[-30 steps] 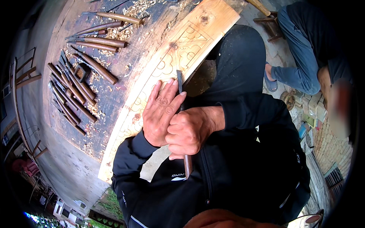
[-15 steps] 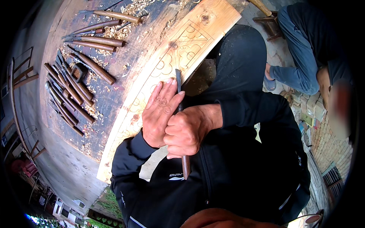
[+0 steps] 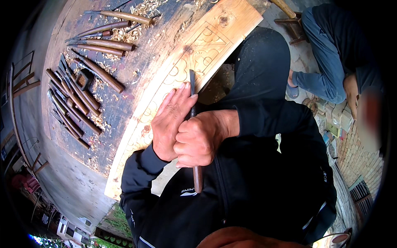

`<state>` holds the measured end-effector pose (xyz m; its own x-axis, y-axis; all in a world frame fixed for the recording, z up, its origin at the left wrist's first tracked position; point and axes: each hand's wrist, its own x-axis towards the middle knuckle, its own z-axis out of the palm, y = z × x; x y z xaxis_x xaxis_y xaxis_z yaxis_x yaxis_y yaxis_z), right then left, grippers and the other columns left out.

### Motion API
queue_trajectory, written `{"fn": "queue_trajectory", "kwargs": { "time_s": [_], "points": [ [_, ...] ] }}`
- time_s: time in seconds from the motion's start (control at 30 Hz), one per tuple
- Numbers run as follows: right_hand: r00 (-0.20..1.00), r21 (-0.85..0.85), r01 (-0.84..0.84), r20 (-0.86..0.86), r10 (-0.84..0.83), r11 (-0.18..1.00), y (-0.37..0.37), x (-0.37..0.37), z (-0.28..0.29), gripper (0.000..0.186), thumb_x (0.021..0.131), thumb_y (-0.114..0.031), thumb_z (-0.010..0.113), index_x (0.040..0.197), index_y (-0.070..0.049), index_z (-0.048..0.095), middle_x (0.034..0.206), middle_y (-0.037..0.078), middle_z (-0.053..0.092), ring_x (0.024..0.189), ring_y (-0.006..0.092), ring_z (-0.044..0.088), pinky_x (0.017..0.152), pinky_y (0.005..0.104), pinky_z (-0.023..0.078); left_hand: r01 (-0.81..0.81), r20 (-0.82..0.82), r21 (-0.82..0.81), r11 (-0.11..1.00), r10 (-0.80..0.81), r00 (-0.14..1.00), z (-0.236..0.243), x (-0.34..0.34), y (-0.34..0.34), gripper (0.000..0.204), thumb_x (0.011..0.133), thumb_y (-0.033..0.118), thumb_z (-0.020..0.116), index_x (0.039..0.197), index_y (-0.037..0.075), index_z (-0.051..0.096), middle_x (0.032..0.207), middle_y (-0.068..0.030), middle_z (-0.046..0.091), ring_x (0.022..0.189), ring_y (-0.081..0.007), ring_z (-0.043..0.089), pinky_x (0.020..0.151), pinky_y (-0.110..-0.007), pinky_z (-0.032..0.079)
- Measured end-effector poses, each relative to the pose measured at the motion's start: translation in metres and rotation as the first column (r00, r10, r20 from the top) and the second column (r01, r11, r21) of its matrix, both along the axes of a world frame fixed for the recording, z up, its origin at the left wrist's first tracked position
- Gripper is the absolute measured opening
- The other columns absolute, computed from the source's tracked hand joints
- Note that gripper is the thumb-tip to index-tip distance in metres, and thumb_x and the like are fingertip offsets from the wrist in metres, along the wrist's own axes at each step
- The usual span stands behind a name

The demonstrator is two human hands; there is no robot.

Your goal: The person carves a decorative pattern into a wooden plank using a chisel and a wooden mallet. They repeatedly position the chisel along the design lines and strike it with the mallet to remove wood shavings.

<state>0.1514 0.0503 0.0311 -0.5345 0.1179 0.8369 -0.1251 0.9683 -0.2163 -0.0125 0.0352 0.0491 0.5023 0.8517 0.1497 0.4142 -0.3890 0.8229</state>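
Observation:
My right hand is closed in a fist round the wooden handle of a chisel, whose flat metal blade lies on a pale board with carved scalloped and floral lines. My left hand lies on the board just left of the chisel, fingers stretched out, its thumb beside the shaft and its palm partly behind my right fist. The board runs diagonally along the near edge of a worn work table.
Several wood-handled carving tools and shavings cover the table's left part. Another person's legs and hand are at the right, by a small wooden stool. My knee is beside the board.
The chisel and both my hands have shifted slightly up and left, the blade tip moving further along the carved board. My grip looks the same.

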Motion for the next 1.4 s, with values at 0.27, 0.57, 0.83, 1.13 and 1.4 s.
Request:
{"fn": "queue_trajectory", "kwargs": {
  "time_s": [0.27, 0.57, 0.83, 1.13, 1.4],
  "points": [
    [1.000, -0.056, 0.010, 0.005, -0.009, 0.998, -0.003, 0.004, 0.006, 0.041, 0.084, -0.024, 0.077, 0.058, -0.014, 0.048, 0.058, -0.001, 0.048, 0.051, 0.0147, 0.051, 0.048, 0.0326, 0.036, 0.016, -0.010, 0.044, 0.999, -0.016, 1.000, 0.000, 0.000, -0.002, 0.056, 0.090, 0.016, 0.066, 0.143, -0.005, 0.066, 0.151, -0.0293, 0.063, 0.148, -0.0413, 0.057, 0.126, -0.054, 0.040],
    [0.999, -0.023, -0.050, 0.009, 0.050, 0.998, 0.003, 0.005, 0.005, 0.050, 0.084, -0.031, 0.084, 0.061, -0.013, 0.043, 0.061, 0.000, 0.046, 0.052, 0.0146, 0.049, 0.049, 0.0317, 0.034, 0.016, 0.016, 0.053, 0.998, -0.016, 1.000, 0.002, 0.001, 0.000, 0.057, 0.089, 0.017, 0.068, 0.141, -0.006, 0.067, 0.151, -0.0306, 0.062, 0.148, -0.0425, 0.057, 0.125, -0.055, 0.040],
    [0.999, -0.050, -0.047, -0.003, 0.047, 0.998, 0.008, 0.005, 0.008, 0.049, 0.082, -0.029, 0.084, 0.061, -0.014, 0.043, 0.060, 0.000, 0.045, 0.052, 0.0141, 0.049, 0.049, 0.0315, 0.034, 0.013, -0.033, 0.052, 0.999, -0.011, 0.999, -0.011, 0.000, -0.002, 0.056, 0.091, 0.016, 0.067, 0.142, -0.004, 0.066, 0.153, -0.0290, 0.062, 0.149, -0.0413, 0.056, 0.126, -0.054, 0.040],
    [0.998, -0.116, -0.055, 0.010, 0.056, 0.992, 0.013, 0.006, 0.011, 0.047, 0.082, -0.025, 0.082, 0.060, -0.013, 0.042, 0.060, -0.001, 0.044, 0.051, 0.0140, 0.049, 0.049, 0.0315, 0.034, 0.002, -0.040, 0.020, 1.000, -0.001, 0.999, -0.012, -0.001, -0.003, 0.053, 0.095, 0.014, 0.062, 0.146, -0.002, 0.064, 0.156, -0.0266, 0.061, 0.151, -0.0395, 0.054, 0.126, -0.053, 0.039],
    [0.998, -0.089, -0.061, -0.017, 0.060, 0.994, 0.011, 0.000, 0.001, 0.046, 0.083, -0.023, 0.080, 0.060, -0.013, 0.042, 0.059, -0.001, 0.044, 0.051, 0.0139, 0.049, 0.049, 0.0315, 0.035, 0.008, -0.074, 0.001, 1.000, -0.008, 0.997, -0.006, -0.002, 0.001, 0.050, 0.097, 0.013, 0.061, 0.145, 0.000, 0.064, 0.155, -0.0256, 0.062, 0.150, -0.0387, 0.056, 0.125, -0.052, 0.041]
  ]
}}
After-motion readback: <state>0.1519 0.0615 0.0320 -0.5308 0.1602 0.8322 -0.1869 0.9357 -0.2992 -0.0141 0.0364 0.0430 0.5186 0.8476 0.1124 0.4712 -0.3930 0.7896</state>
